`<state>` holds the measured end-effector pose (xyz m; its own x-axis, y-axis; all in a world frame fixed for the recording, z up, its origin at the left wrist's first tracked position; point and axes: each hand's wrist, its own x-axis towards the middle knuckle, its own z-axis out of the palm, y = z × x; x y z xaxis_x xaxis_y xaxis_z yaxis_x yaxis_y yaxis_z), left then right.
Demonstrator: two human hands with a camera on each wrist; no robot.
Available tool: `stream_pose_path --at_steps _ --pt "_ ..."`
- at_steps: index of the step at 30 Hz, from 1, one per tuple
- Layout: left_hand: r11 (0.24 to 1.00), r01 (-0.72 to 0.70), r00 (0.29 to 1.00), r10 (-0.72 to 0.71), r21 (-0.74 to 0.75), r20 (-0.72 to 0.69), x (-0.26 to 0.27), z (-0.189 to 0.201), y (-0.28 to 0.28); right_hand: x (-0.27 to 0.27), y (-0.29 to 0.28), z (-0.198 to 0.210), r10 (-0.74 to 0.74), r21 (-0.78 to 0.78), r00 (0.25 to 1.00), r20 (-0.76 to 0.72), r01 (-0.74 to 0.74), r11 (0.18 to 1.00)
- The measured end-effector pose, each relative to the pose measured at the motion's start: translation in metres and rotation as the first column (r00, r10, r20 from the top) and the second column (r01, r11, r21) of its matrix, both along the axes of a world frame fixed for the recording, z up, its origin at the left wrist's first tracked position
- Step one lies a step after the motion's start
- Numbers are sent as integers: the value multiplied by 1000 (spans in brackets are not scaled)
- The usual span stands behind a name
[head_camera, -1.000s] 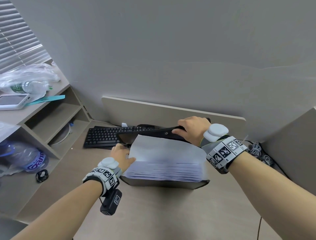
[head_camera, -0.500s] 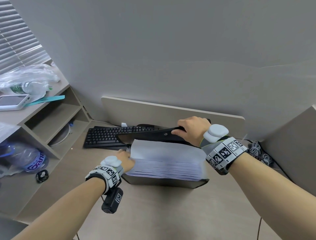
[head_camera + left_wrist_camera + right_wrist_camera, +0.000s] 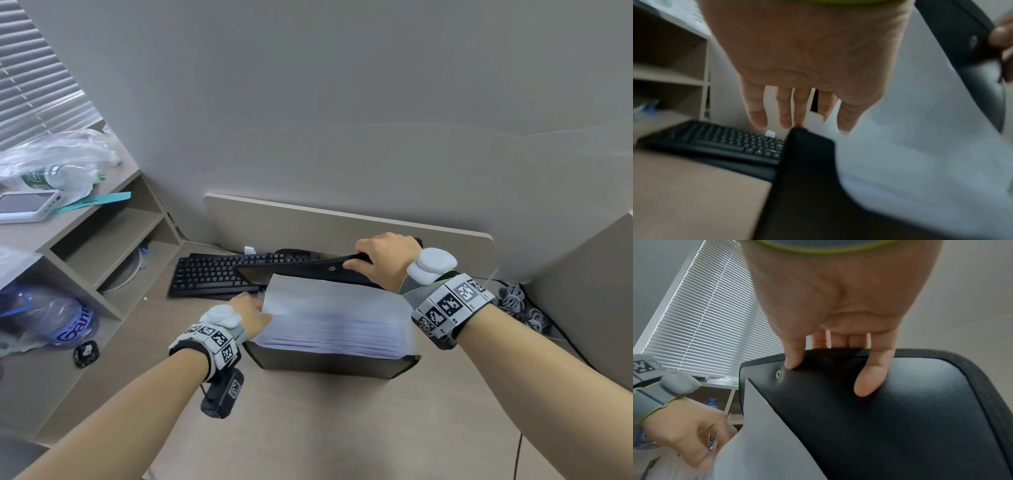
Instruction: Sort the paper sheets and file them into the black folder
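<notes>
The black folder (image 3: 325,364) lies open on the desk, with a thick stack of white paper sheets (image 3: 335,315) inside it. My right hand (image 3: 380,257) grips the folder's raised flap (image 3: 900,418) at its far edge, thumb and a finger curled over the rim beside a metal snap. My left hand (image 3: 251,310) is at the stack's left edge. Its fingers (image 3: 785,116) are stretched out and touch the paper (image 3: 920,146) near the folder's corner (image 3: 801,178). The top sheet (image 3: 756,434) slopes up toward the flap.
A black keyboard (image 3: 212,274) lies just behind the folder on the left. A shelf unit (image 3: 102,240) with a water bottle (image 3: 51,322) stands further left. Cables (image 3: 513,298) lie at the right by a partition (image 3: 582,274). A small black object (image 3: 86,353) sits near the shelf.
My left hand has shifted slightly along the stack's left edge, and the sheets have moved a little with it. The right hand keeps the flap raised in the same place.
</notes>
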<state>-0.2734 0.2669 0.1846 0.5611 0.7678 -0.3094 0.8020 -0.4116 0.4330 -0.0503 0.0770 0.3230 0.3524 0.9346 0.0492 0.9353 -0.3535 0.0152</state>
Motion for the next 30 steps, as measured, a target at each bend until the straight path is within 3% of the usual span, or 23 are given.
stream_pose_path --at_steps 4,10,17,20,23,27,30 --pt "993 -51 987 66 -104 143 1 2 5 -1 2 0 -7 -9 1000 5 7 1000" --pt "995 17 1000 -15 -103 24 -4 -12 3 -1 2 1 -9 9 1000 4 9 1000" --pt "991 -89 973 107 -97 205 11 -8 -2 -3 2 0 -21 -4 1000 3 21 1000" --pt "996 -68 995 72 -55 70 10 -14 -4 -4 1 1 -27 0 1000 -7 27 1000" --pt "994 -75 988 85 -85 128 12 -14 -6 -2 0 1 -36 9 999 -9 36 999" --pt "982 -78 994 90 -172 60 11 -26 1 -2 0 -1 -24 16 1000 -8 24 1000" --pt "997 -53 992 59 -55 115 17 -20 -6 0 2 2 -37 22 999 -17 37 999"
